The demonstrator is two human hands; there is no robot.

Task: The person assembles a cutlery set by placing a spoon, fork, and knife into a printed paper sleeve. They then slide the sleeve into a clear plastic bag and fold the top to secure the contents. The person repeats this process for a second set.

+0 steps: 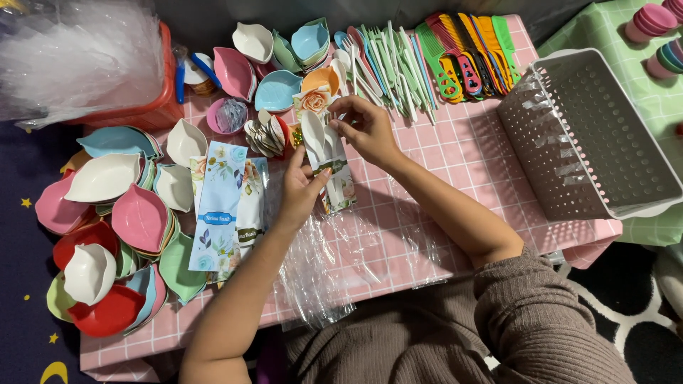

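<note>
Nearest the camera, brown ribbed sleeves were pushed up above both forearms, which reached out over a pink checked worktop (455, 185). Loose clear plastic wrap (320, 270) lay crumpled at the near edge, partly hanging over it. The left hand (299, 192) gripped the lower end of a floral card packet (331, 167) carrying white plastic spoons (316, 139); its fingers were curled shut around the packet's side, thumb pressed on the front. Just beyond, the right hand (366, 128) pinched the packet's top edge, thumb and forefinger closed on it, the other fingers loosely bent. The packet sat tilted between both hands, a little above the worktop's middle.

Left of the hands, more flat floral packets (217, 206) lay stacked, touching a heap of leaf-shaped plastic dishes (121, 220) in pink, red, white, blue and green that crowded the left edge. Right of the forearms the worktop was bare up to a white perforated basket (590, 135), tipped on its side at the right edge.

Farther back lay more leaf dishes (277, 71), a row of pale plastic forks (388, 64) and coloured combs (469, 53) along the far edge. At far left stood a red bin (160, 107) stuffed with clear bags.
</note>
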